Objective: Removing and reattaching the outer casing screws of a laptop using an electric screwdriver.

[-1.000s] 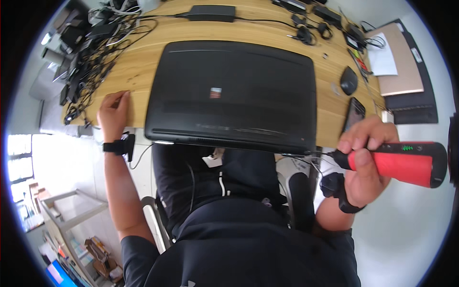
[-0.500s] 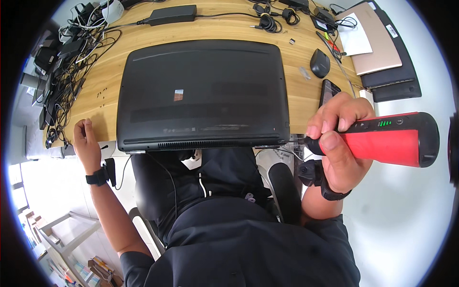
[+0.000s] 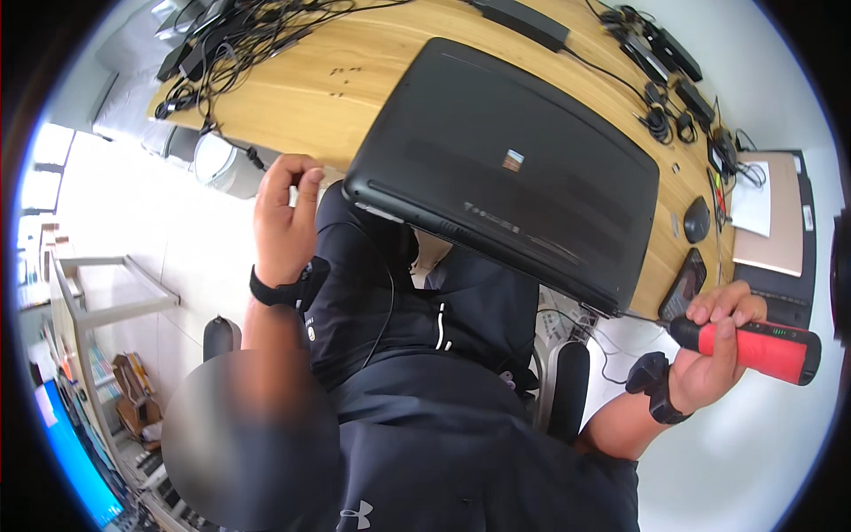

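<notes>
A black laptop point(image 3: 505, 177), underside up, lies on the wooden table point(image 3: 301, 124), overhanging the front edge above my lap. My left hand point(image 3: 288, 217) is just left of its near-left corner, fingers curled in; whatever they may hold is hidden. In my right hand point(image 3: 722, 324) is a red and black cordless screwdriver point(image 3: 767, 350), its thin bit pointing at the laptop's near-right corner; whether it touches is unclear. Tiny dark bits, perhaps screws point(image 3: 341, 82), lie left of the laptop.
Tangled cables point(image 3: 217, 66), power adapters point(image 3: 519, 22), a mouse point(image 3: 697, 219), a phone point(image 3: 683, 284) and folders point(image 3: 767, 253) surround the laptop. A bin point(image 3: 222, 168) and metal frame point(image 3: 115, 288) are at left, a chair armrest point(image 3: 563, 390) beside my right thigh.
The view has turned, so the laptop sits tilted in the picture. My left hand has shifted inward toward the laptop's left corner; my right hand still grips the screwdriver.
</notes>
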The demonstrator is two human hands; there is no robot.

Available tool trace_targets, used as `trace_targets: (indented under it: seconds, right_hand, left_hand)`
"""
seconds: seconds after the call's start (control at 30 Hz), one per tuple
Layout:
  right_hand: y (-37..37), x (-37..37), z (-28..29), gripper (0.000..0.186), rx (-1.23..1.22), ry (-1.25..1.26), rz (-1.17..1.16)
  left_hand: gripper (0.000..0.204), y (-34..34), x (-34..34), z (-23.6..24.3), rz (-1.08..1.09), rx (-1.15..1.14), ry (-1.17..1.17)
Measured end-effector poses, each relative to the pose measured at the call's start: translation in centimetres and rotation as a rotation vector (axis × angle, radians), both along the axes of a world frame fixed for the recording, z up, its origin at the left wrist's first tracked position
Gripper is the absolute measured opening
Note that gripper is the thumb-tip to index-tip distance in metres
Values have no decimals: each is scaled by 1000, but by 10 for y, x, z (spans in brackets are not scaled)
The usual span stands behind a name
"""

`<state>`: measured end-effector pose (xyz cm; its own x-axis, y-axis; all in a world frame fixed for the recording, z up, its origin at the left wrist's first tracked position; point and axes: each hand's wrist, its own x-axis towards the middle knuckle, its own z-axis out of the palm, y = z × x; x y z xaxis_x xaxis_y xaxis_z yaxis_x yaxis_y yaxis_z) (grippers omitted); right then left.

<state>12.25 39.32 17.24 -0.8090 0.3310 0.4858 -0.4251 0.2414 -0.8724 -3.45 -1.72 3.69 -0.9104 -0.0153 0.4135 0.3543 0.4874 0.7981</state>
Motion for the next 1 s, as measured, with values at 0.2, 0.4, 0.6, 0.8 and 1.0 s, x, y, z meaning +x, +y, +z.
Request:
trace_targets:
  seconds: [0.2, 0.4, 0.6, 0.8, 1.0]
  right_hand:
    - [7, 1, -3, 31, 36, -11, 212]
    - [5, 1, 14, 33, 96, 16, 277]
    - [-50, -33, 43, 30, -67, 242, 306]
    - [-142, -98, 33, 31, -174, 242, 451]
    - [-201, -146, 10, 33, -126, 187, 649]
  left_hand:
    - [7, 13, 15, 9, -76, 37, -13]
    - [6, 11, 16, 6, -183, 36, 0]
    - [14, 15, 9, 5, -246, 31, 23]
    - [20, 18, 2, -1, -254, -33, 141]
    - [21, 14, -2, -1, -286, -102, 205]
